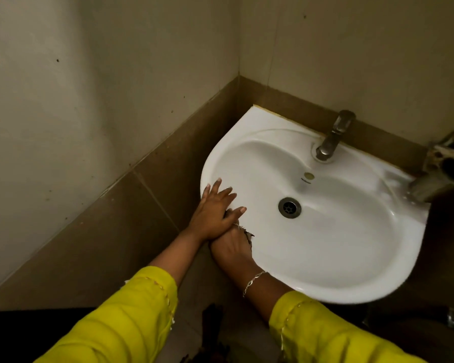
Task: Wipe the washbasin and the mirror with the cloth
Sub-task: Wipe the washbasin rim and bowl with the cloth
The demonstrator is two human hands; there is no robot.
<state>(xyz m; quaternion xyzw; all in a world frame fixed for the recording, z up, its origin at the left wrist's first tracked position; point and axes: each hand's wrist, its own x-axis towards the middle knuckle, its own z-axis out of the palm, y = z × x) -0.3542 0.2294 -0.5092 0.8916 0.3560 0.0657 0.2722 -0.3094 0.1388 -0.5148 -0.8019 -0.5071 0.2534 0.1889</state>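
A white ceramic washbasin [338,258] is fixed in a wall corner, with a round metal drain [289,207] in its bowl. My left hand [215,208] lies flat on the basin's left rim, fingers spread. My right hand [231,247] sits just below it at the rim's outer edge, closed around a dark, frayed cloth [249,235]; only a small scrap of the cloth shows beside the fingers. The two hands touch each other. No mirror is in view.
A metal tap [334,137] stands at the back of the basin. A metal fixture [446,166] juts in over the basin's right end. Tiled walls [116,127] close in at the left and the back. Dark floor lies below the basin.
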